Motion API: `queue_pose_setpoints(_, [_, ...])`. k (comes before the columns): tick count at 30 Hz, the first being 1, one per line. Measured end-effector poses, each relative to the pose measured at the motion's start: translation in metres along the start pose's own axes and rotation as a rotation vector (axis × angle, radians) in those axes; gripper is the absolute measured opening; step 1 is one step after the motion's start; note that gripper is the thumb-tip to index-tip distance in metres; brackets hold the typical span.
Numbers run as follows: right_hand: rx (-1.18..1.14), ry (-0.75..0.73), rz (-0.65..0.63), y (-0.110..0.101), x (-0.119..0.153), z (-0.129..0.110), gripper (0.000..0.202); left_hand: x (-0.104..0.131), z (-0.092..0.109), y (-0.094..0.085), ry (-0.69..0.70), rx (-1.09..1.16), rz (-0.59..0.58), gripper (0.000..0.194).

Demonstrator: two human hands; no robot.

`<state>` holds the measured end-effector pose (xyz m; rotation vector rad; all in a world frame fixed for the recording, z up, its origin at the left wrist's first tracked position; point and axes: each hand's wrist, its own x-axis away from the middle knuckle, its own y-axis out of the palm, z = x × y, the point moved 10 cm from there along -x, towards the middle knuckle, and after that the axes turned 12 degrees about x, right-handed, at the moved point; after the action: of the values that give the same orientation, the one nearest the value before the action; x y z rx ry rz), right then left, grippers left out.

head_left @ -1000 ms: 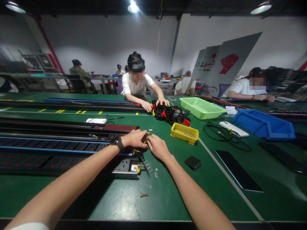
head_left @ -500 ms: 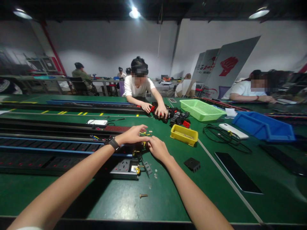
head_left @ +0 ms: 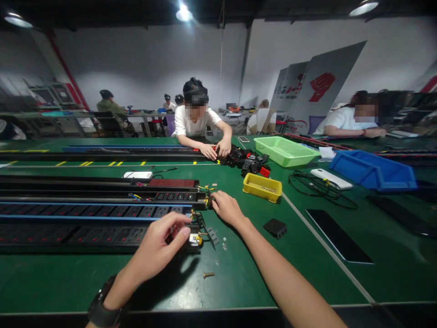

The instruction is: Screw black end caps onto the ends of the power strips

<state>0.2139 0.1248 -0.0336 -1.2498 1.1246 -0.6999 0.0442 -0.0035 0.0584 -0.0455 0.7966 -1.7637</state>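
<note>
My left hand [head_left: 159, 246] hovers over the nearest black power strip [head_left: 102, 234], fingers curved, thumb apart from them, holding nothing visible. My right hand [head_left: 227, 208] has its fingers curled together at the end of another power strip [head_left: 175, 197], beside yellow wiring; what is in the fingertips is hidden. Between the hands, a blue-edged power strip [head_left: 85, 210] runs to the left. A black end piece [head_left: 212, 235] leans off the nearest strip's end, by a yellow-and-metal fitting [head_left: 196, 238]. A brass-coloured bolt [head_left: 209, 274] lies on the green table [head_left: 239, 282].
Beyond my right hand stand a yellow bin [head_left: 262, 187] with small parts, a green basket [head_left: 285, 151] and a blue bin [head_left: 373, 171]. A black block [head_left: 275, 228] and a dark flat panel [head_left: 337, 236] lie rightward. Across the table, a co-worker [head_left: 196, 120] handles black parts.
My left hand has drawn back toward me, away from my right hand, and now hovers over the nearest strip. My right hand stays at the strip end. The view has shifted slightly.
</note>
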Motion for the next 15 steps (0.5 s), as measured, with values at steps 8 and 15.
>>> queue_pose_setpoints(8, [0.006,0.085,0.021,-0.02,0.001,0.025,0.023,0.049,-0.03,0.029,-0.053,-0.081,-0.046,0.032])
queue_pose_setpoints(15, [-0.147,0.185,0.329,-0.115,0.059,0.044,0.025,0.066,-0.047,0.053,-0.011,-0.187,-0.121,0.044])
